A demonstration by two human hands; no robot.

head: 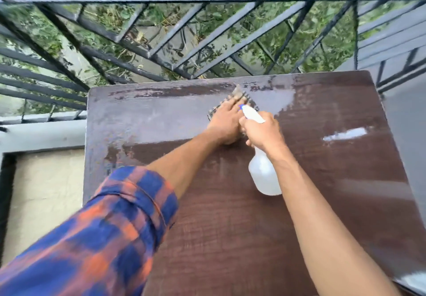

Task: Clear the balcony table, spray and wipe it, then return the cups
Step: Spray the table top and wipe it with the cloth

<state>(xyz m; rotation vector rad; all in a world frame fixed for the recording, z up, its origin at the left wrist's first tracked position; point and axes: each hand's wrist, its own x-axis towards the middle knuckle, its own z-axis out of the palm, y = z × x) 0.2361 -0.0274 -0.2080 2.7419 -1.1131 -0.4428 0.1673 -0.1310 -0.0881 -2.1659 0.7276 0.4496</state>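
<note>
Your left hand (pixel 224 120) presses a cloth (pixel 239 93) flat on the wet table (pixel 230 215); your right hand (pixel 262 132) grips the spray bottle (pixel 262 173). You're mid-wipe, it seems; next, the dry near half.

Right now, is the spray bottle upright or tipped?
Tipped: the right hand grips the spray bottle at its neck, nozzle pointing away toward the cloth, base back toward the person.
</note>
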